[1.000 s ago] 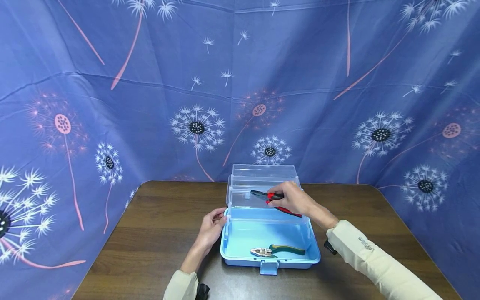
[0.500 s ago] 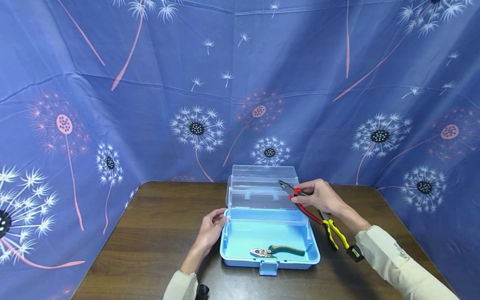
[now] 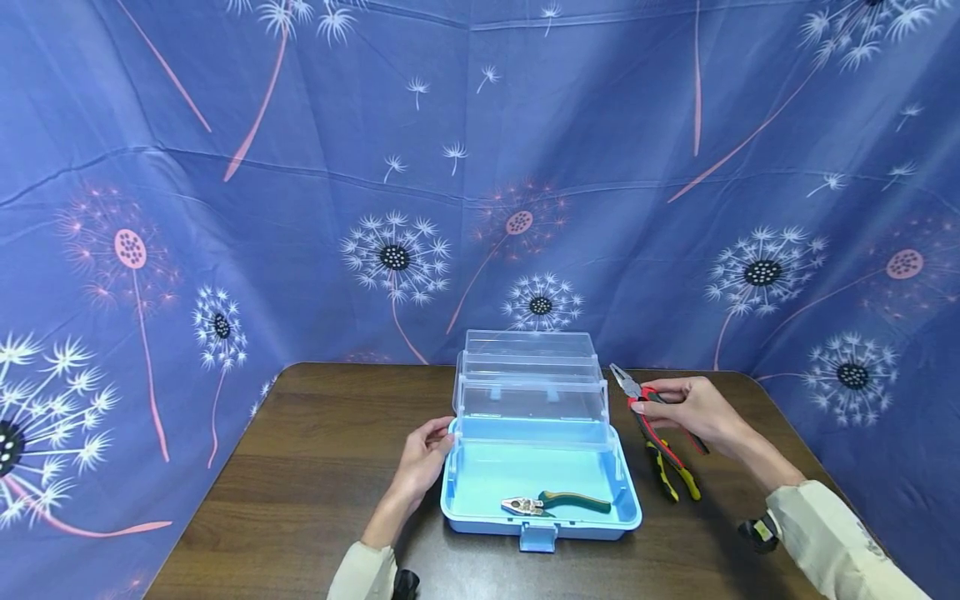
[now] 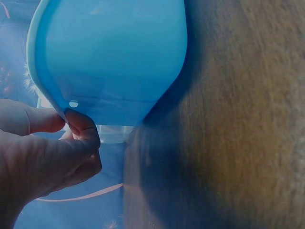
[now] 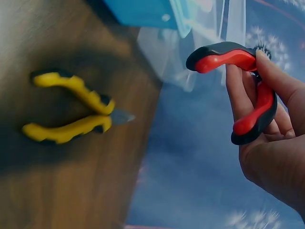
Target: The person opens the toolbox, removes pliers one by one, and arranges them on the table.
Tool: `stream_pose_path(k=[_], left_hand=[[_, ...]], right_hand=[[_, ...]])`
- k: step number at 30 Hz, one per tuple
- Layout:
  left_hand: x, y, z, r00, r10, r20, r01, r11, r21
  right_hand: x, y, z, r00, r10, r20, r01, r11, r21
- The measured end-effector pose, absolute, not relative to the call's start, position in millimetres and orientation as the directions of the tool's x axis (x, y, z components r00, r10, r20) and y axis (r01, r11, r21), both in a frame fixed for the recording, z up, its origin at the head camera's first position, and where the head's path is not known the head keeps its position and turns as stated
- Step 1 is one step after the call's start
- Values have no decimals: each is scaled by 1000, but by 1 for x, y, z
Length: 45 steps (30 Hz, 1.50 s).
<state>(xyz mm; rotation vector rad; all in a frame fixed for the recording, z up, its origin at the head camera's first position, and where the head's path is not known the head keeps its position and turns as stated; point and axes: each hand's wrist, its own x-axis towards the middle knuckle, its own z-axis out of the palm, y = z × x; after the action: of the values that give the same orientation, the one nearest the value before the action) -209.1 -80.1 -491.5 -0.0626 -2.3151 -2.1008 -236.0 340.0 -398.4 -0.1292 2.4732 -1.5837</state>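
Observation:
My left hand [image 3: 423,461] pinches the rim of the light blue toolbox [image 3: 457,523] at its left back corner; in the left wrist view the thumb [image 4: 45,120] lies over the edge and the fingers curl beneath it. Right of the box, my right hand [image 3: 701,410] holds red-and-black pliers [image 3: 626,382] by the handles near the pivot, nose pointing up and left. Their handles [image 5: 228,59] are spread apart in the right wrist view. Below them, yellow-and-black pliers [image 5: 71,129] lie on the table with handles spread. Green-handled pliers [image 3: 573,500] lie inside the toolbox near its front.
The toolbox stands open, its clear trays and lid [image 3: 528,400] raised at the back. A blue latch [image 3: 537,538] hangs at its front. The brown wooden table [image 3: 315,467] ends at a blue dandelion-print curtain [image 3: 480,250] behind.
My right hand has carried the red-and-black pliers rightward, from over the toolbox's raised trays to above the table beside the box. The left hand has stayed on the rim.

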Motion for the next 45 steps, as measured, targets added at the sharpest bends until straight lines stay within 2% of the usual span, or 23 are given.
stream_pose_path(k=[19,34,36,39,42,45], left_hand=[[-210,-80,-494,-999,23,29,31,100,994],[-212,-80,-497,-1000,17,19,21,105,994],[-212,-79,-497,-1000,16,23,24,105,994],[-213,-79,-497,-1000,15,21,23,110,994],[-208,-77,-488,-1000,13,25,27,123,992],[-207,-78,-485,-999,12,31,33,124,992]], right_hand=[[-226,423,-465,-976,-24,-218,199,326,-924],[-229,435,-506,-970,50,-237,240,307,-921],[-229,435,-508,-976,60,-209,217,353,-910],[-227,436,-506,-985,85,-148,171,510,-843],[-225,438,-503,-994,93,-61,109,720,-686],[-224,440,-500,-998,70,3,58,846,-529]])
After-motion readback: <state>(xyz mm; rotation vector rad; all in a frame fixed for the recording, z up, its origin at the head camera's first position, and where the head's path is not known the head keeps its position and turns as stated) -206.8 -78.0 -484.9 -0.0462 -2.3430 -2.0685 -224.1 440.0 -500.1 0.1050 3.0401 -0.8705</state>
